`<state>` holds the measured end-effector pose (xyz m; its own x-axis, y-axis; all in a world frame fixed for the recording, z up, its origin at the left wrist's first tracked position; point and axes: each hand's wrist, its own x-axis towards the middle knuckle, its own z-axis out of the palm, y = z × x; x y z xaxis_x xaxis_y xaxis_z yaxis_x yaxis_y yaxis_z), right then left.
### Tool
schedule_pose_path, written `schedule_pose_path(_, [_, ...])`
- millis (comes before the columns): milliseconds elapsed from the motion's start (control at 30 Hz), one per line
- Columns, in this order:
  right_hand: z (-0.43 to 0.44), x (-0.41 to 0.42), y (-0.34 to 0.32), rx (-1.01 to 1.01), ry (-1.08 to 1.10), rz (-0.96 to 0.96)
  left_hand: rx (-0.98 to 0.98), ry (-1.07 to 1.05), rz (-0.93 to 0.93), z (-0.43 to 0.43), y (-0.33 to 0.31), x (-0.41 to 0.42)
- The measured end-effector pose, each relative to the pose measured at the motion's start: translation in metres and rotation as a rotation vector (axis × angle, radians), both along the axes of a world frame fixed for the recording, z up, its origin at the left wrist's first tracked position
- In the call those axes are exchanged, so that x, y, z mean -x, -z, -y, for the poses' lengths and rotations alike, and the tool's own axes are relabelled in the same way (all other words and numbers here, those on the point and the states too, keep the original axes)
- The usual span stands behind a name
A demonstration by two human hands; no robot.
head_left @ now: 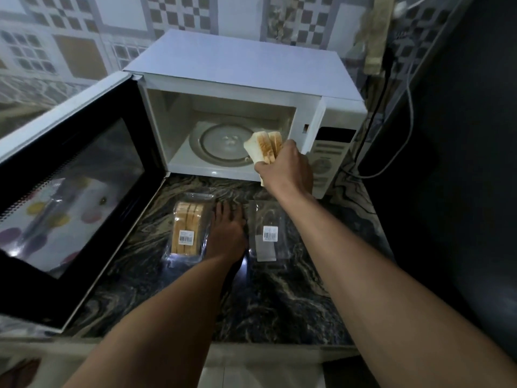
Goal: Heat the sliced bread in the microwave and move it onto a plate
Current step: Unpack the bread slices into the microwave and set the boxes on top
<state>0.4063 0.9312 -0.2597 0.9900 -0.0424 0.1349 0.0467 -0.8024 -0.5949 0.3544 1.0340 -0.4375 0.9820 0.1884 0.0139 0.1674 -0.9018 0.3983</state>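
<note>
A white microwave [240, 65] stands at the back of the dark marbled counter, its door [70, 175] swung wide open to the left. The glass turntable [223, 141] inside is bare. My right hand [285, 166] grips a few bread slices [264, 147] at the right front of the oven's opening, just above the turntable's edge. My left hand [226, 233] rests flat on the counter, fingers spread, between two clear packs. The left pack [187, 231] holds several bread slices. The right pack [268, 231] looks empty. No plate is in view.
The microwave's control panel [327, 161] is right of my right hand. A cable [402, 127] hangs down beside the oven. A dark wall or appliance [453, 163] bounds the counter on the right. The counter's front edge [251, 343] runs across below my forearms.
</note>
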Motion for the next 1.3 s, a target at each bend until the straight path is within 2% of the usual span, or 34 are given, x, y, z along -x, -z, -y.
schedule_pose_path(333, [-0.048,-0.074,0.031,-0.016,0.000,-0.086,-0.097,0.005,0.075,-0.024,0.014,-0.044])
schedule_pose_path(600, [-0.076,-0.134,0.050,-0.034,-0.034,-0.191,-0.145,0.029,0.153,-0.025,0.017,-0.048])
schedule_pose_path(833, [-0.099,-0.153,0.061,-0.150,-0.013,-0.185,-0.134,0.011,0.159,-0.026,0.018,-0.050])
schedule_pose_path(967, [-0.099,-0.154,0.060,-0.050,-0.043,-0.176,-0.131,0.016,0.163,-0.025,0.018,-0.049])
schedule_pose_path(1133, [-0.093,-0.149,0.051,-0.054,-0.078,-0.206,-0.148,0.013,0.174,-0.026,0.020,-0.051])
schedule_pose_path(1300, [-0.078,-0.117,0.039,0.079,-0.138,-0.160,-0.106,0.025,0.152,-0.026,0.014,-0.048])
